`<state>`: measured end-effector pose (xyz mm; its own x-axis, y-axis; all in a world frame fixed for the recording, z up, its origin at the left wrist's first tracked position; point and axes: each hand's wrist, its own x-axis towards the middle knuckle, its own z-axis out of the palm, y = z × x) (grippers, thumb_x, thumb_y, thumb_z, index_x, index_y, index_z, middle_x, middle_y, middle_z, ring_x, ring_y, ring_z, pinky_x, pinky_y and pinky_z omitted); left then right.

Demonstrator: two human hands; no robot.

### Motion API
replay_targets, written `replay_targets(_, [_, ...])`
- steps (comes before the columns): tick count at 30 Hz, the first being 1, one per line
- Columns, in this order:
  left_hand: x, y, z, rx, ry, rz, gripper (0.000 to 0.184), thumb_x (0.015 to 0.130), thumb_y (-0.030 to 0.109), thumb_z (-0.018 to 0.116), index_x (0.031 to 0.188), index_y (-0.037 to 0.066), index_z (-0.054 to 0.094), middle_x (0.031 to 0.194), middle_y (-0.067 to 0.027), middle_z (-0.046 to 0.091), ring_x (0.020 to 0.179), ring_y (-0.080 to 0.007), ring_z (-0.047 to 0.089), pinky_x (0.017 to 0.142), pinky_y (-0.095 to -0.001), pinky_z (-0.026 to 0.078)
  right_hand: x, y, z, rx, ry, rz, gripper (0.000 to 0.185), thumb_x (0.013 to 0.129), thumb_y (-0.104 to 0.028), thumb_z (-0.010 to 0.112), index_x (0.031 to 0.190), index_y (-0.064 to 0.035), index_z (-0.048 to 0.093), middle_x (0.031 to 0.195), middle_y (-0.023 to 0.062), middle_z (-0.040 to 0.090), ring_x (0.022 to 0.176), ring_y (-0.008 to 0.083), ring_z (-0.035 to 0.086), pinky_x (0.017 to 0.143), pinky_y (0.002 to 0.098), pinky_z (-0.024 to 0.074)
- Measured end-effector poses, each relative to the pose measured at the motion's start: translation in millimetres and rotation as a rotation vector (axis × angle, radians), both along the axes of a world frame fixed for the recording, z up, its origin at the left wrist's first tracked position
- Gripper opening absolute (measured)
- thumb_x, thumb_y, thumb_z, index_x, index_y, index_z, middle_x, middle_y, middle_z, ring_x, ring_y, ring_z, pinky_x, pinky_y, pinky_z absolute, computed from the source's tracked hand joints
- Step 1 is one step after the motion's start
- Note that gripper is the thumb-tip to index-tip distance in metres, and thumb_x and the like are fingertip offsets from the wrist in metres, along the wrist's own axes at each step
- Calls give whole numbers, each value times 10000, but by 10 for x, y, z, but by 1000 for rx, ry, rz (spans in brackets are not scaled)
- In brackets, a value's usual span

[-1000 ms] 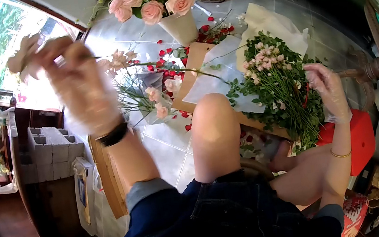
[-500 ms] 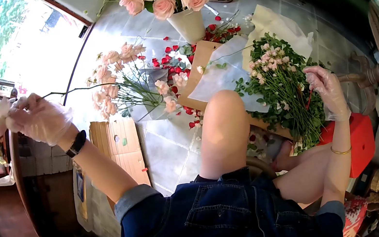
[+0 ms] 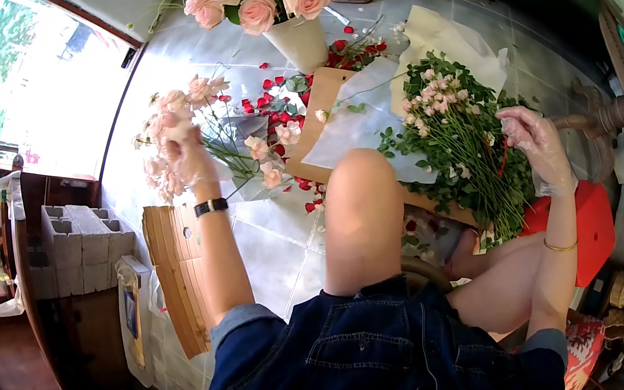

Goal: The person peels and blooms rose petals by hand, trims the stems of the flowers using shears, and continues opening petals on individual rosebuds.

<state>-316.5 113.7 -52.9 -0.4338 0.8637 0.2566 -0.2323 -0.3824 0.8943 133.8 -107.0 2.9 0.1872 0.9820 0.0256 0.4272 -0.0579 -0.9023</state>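
Note:
My left hand (image 3: pixel 193 163), in a clear glove, is at the bunch of pale pink roses (image 3: pixel 163 173) on the left. Its fingers are curled round a pale pink rose (image 3: pixel 175 128), slightly blurred among the other blooms. The bunch's thin green stems fan out to the right. My right hand (image 3: pixel 530 134), also gloved, is raised at the right edge of a leafy heap of small pink spray roses (image 3: pixel 438 95). Its fingers are pinched together. A thin red piece (image 3: pixel 503 158) shows just below the fingertips; whether they hold it is unclear.
A cream bucket (image 3: pixel 297 44) of large pink roses stands at the back. Red petals (image 3: pixel 266 101), brown cardboard (image 3: pixel 308 143) and pale wrapping paper (image 3: pixel 366 126) lie on the tiles. Flattened cardboard (image 3: pixel 170 273) is at left. A red stool (image 3: pixel 594 221) is beside my right arm.
My left hand has swung from the far left, where it held a rose with its long stem pointing right, in to the pink rose bunch. The right hand has barely moved.

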Motion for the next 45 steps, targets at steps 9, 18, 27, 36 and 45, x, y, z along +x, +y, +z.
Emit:
replay_targets(9, [-316, 127, -920, -441, 790, -334, 252, 824, 125, 595, 1057, 34, 565, 898, 5, 595, 741, -62, 511, 656, -200, 418, 76, -57, 12, 19, -6, -21, 158, 862, -64, 487, 979, 13, 562, 719, -4, 487, 645, 68, 442, 615, 202, 398])
replay_targets(18, [-669, 146, -1260, -687, 1048, -633, 463, 676, -25, 611, 1129, 47, 539, 987, -48, 586, 828, -108, 571, 739, -250, 461, 107, -108, 47, -10, 24, -60, 162, 869, -86, 503, 984, 9, 568, 746, -10, 508, 655, 64, 456, 620, 199, 404])
replay_targets(27, [-542, 359, -1361, -472, 1426, -271, 199, 728, 215, 682, 882, 90, 672, 786, -83, 654, 682, -174, 605, 630, -317, 459, 184, -93, -24, 37, -29, -8, 168, 872, -99, 500, 978, 16, 561, 743, 13, 515, 648, 85, 459, 594, 225, 413])
replay_targets(36, [-609, 423, -1601, -476, 1409, -134, 382, 765, 277, 614, 1101, 96, 587, 990, -171, 609, 883, -249, 586, 770, -310, 455, 618, -28, -670, -14, -452, 9, 206, 853, -207, 519, 871, -14, 590, 741, 99, 583, 662, 183, 561, 616, 318, 453])
replay_targets(45, [416, -502, -587, -191, 932, -43, 375, 796, 68, 599, 1146, 42, 467, 1029, -118, 504, 907, -171, 521, 735, -271, 439, 508, 30, -2257, -899, -721, 83, 222, 792, -169, 512, 819, -1, 653, 894, 191, 611, 806, 302, 602, 765, 372, 479])
